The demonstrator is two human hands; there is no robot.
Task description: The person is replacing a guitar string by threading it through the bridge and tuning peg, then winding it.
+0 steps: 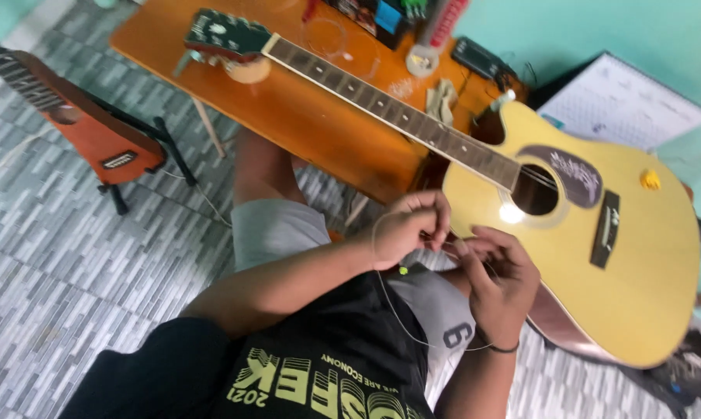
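A yellow acoustic guitar (622, 256) lies across an orange table (304, 116), its neck (381, 101) running to the dark headstock (226, 35) at the far left. My left hand (408, 226) and my right hand (501, 275) meet just below the guitar body, near the sound hole (535, 190). Both pinch a thin guitar string (397, 310) that loops down over my lap, with a small green ball end (403, 270) near my left wrist. A yellow bridge pin (650, 180) rests on the guitar top beside the dark bridge (605, 229).
A second, reddish-brown guitar (94, 132) stands on a black stand at the left. Coiled strings, a cloth (441, 99), a small black device (478, 58) and packets sit on the table's far side. A wall calendar (622, 101) hangs on the teal wall. The floor is grey tile.
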